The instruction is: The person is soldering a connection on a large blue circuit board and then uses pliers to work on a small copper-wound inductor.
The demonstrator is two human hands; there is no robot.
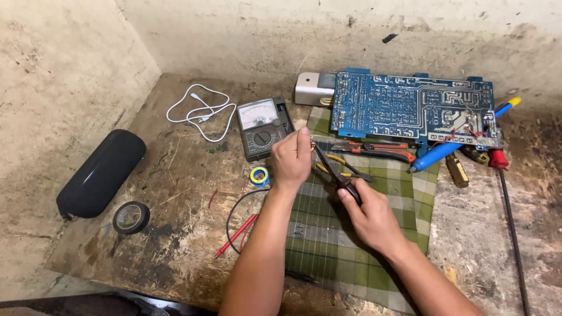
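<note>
Desk (175,234): worn, stained wood set into a corner of rough plaster walls.

Green plaid cloth (351,257) spread over the desk's middle, under both hands.

Blue circuit board (413,108), solder side up, lies at the back edge of the cloth; a silver-grey box (313,88) touches its left end.

Black cylindrical speaker (100,173) lies on its side at far left, near the wall.

Analog multimeter (264,127), dark case and pale dial, sits just left of the cloth's back corner. Its red probe leads (237,234) trail toward the front of the desk.

White cable (202,111), loosely looped, behind the meter to the left.

Blue-handled soldering iron (436,157) lies at a slant under the board's right end; several screwdrivers (456,169) just beside it.

Black tape roll (131,217) near the speaker's front end. Smaller yellow-and-blue tape roll (259,176) just left of the left wrist.

Right hand (372,219): fingers wrapped around the dark handles of pliers (336,169), nose pointing up-left toward the other hand.

Left hand (291,159): over the cloth's back left corner, fingers pinched tight on something small at the pliers' tip; too small to tell what it is.
</note>
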